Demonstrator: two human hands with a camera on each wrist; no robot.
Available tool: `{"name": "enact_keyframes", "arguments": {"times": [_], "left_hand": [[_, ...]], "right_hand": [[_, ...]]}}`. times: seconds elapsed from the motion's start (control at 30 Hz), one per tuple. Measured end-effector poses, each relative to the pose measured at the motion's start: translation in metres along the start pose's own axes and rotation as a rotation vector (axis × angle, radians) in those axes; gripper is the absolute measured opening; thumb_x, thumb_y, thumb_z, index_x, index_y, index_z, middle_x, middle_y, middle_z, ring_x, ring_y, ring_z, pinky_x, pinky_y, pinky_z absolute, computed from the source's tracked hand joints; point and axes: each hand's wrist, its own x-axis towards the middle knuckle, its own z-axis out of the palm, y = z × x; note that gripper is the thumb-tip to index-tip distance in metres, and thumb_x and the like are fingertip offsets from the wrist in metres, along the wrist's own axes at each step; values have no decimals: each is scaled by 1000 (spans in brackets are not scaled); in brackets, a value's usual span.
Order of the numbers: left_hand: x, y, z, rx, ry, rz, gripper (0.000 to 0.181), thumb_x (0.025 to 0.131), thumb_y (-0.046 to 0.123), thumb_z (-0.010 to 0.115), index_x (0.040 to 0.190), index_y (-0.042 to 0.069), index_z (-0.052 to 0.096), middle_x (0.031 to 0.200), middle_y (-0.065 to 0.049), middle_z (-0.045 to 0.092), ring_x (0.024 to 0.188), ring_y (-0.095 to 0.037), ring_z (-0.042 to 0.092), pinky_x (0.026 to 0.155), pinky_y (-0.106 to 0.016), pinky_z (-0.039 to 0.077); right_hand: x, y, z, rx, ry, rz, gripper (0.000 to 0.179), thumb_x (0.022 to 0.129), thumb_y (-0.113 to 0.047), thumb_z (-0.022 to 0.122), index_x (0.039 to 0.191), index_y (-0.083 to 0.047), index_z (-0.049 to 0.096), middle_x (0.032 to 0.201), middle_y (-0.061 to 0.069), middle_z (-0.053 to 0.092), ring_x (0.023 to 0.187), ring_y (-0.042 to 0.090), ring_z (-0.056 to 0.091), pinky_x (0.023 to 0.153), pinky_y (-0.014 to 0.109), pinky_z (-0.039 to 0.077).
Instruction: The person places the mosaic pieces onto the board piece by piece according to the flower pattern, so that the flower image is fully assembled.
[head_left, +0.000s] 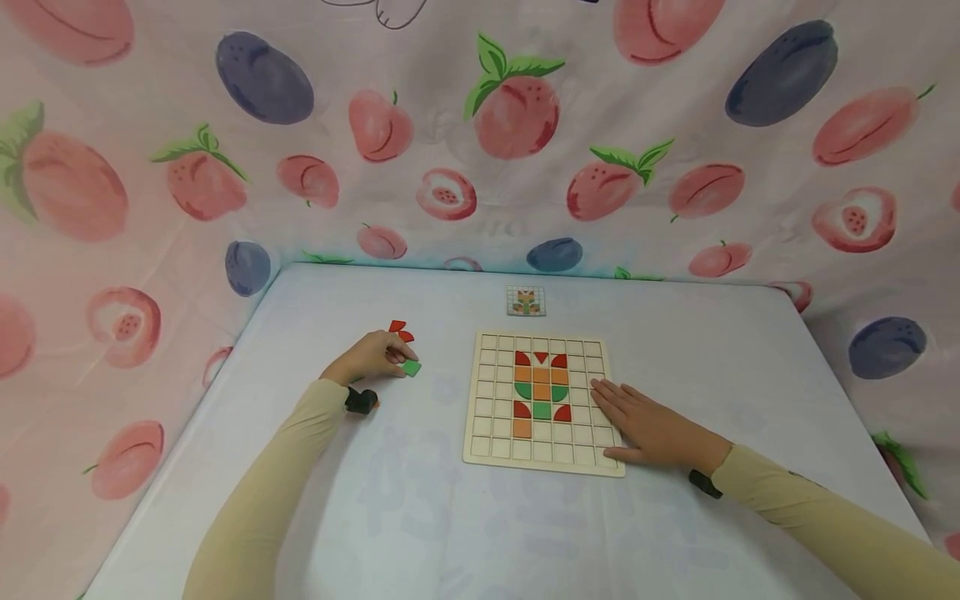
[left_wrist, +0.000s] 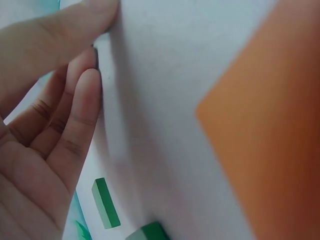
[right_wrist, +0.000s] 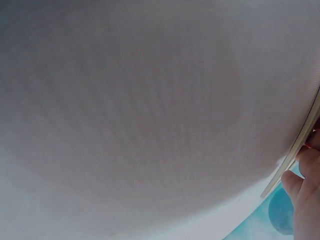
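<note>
My left hand (head_left: pixel 375 354) pinches a small green square tile (head_left: pixel 412 367) between thumb and fingertips, low over the table left of the board. In the left wrist view the thumb (left_wrist: pixel 55 40) and curled fingers show, but the tile is hidden. My right hand (head_left: pixel 660 429) lies flat with straight fingers on the right edge of the wooden grid board (head_left: pixel 487 461). Mid-board, red, orange and green tiles form a pattern, including a red triangle (head_left: pixel 540 357), a green square (head_left: pixel 542 410) and, lowest, an orange square (head_left: pixel 521 428).
Red tiles (head_left: pixel 405 337) lie just beyond my left hand. Green pieces (left_wrist: pixel 106 204) and a close orange piece (left_wrist: pixel 260 120) appear in the left wrist view. Behind the board lies a small pattern card (head_left: pixel 526 301). Fruit-print cloth (head_left: pixel 450 125) rises behind the white table.
</note>
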Motion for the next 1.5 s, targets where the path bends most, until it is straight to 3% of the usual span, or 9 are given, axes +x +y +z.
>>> {"name": "enact_keyframes", "arguments": {"times": [0.27,0.47,0.67,0.93,1.07,1.2,1.5], "left_hand": [[1,10,9,-1,30,34,27,74,8,79,99,3,72,94,-8,67,82,-13,59,75,-21,51],[4,32,23,-37,43,75,27,72,10,81,97,5,72,88,-5,68,78,-11,59,73,-22,51],[7,57,44,-40,54,100,28,71,11,81,96,6,71,83,-3,66,75,-10,56,70,-20,49],[12,85,76,-57,11,117,29,70,13,83,95,6,71,80,-1,63,73,-8,53,67,-17,47],[13,95,86,-78,-2,101,28,69,12,83,94,5,71,80,-1,63,73,-9,52,67,-16,46],[14,102,93,-87,-3,87,28,69,10,83,94,5,71,81,-2,64,73,-10,53,67,-17,46],[18,107,106,-64,-16,85,22,71,9,81,91,6,71,79,0,60,72,-10,51,66,-18,46]], "right_hand": [[0,1,2,-9,-1,5,88,88,-62,48,146,1,27,155,16,24,142,32,25,111,49,28],[0,1,2,-9,17,-2,87,88,-62,48,146,1,28,154,16,26,141,32,26,110,49,29],[-1,1,4,-22,43,-9,87,88,-61,49,145,1,30,153,16,28,140,32,28,109,49,31],[-1,-1,1,-16,40,-10,86,88,-60,50,145,1,30,153,16,27,141,32,28,110,48,29],[-2,1,3,-13,59,-16,86,88,-60,50,145,1,30,153,16,28,140,32,29,120,32,8],[-2,2,4,-2,56,-20,85,89,-60,48,146,1,29,154,16,27,141,32,28,111,14,-16],[-1,3,6,-16,87,-32,86,88,-62,49,144,1,31,152,16,30,139,32,30,112,15,-15]]}}
